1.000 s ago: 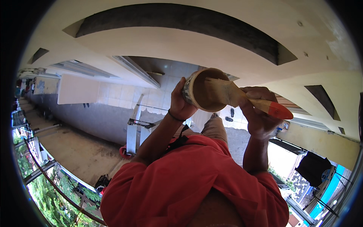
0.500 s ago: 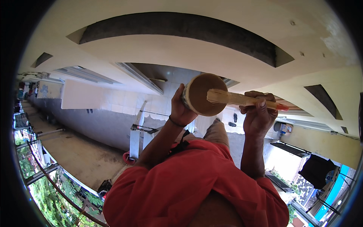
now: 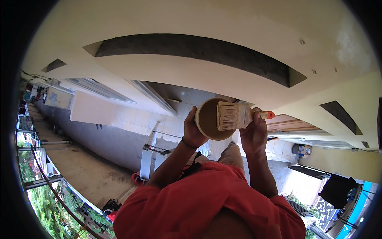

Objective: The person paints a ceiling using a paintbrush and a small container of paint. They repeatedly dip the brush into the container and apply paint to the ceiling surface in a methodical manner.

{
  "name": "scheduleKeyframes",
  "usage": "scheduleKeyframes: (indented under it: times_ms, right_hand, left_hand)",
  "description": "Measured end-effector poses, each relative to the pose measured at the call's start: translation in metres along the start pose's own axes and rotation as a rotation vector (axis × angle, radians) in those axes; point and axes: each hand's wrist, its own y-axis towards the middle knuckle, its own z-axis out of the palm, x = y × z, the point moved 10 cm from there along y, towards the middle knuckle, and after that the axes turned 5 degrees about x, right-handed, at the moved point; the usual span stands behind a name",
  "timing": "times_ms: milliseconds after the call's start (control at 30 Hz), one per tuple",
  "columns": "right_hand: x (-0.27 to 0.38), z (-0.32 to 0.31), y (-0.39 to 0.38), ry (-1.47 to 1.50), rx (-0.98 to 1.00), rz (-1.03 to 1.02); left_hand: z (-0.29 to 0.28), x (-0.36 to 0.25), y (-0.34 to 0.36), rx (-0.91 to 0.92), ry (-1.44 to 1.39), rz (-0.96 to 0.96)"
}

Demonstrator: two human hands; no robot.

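Note:
My left hand (image 3: 195,129) grips a round paint tub (image 3: 207,125) by its left side, its fingers around the wall. The inside of the tub looks brownish; how much paint it holds I cannot tell. In my right hand (image 3: 254,131) is a wide paintbrush (image 3: 243,115) with a red-tipped handle. The brush's paint-smeared bristles (image 3: 227,115) lie over the right part of the tub's mouth, their broad face turned up; whether they touch the rim I cannot tell.
Ahead rises a cream wall (image 3: 191,71) with a long dark arched recess (image 3: 195,44). A metal ladder (image 3: 146,163) stands at my lower left. Below are a tiled floor (image 3: 129,126) and a grey floor strip (image 3: 107,141). Black cloth (image 3: 337,191) hangs at right.
My right hand has moved left, bringing the brush farther over the tub and turning its broad face up. The tub sits lower in view, as does the wall.

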Motion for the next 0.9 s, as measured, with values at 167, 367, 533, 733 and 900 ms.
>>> scheduleKeyframes:
  times_ms: [167, 367, 533, 733, 900]
  right_hand:
    - [0.027, 0.055, 0.03, -0.075, 0.172, -0.28]
    - [0.081, 0.179, 0.056, -0.595, 0.465, -1.085]
    - [0.1, 0.178, 0.061, -0.904, 0.202, -1.403]
    - [0.117, 0.151, 0.034, -0.91, 0.105, -1.452]
    - [0.034, 0.237, 0.062, -1.178, 0.489, -1.363]
  left_hand:
    - [0.005, -0.015, -0.016, -0.016, 0.012, 0.081]
    - [-0.008, -0.033, -0.051, -0.085, 0.052, 0.184]
    - [-0.036, -0.038, -0.076, -0.252, 0.048, 0.213]
    - [-0.06, -0.049, -0.096, -0.39, 0.093, 0.262]
    - [-0.051, -0.05, -0.088, -0.362, 0.139, 0.257]
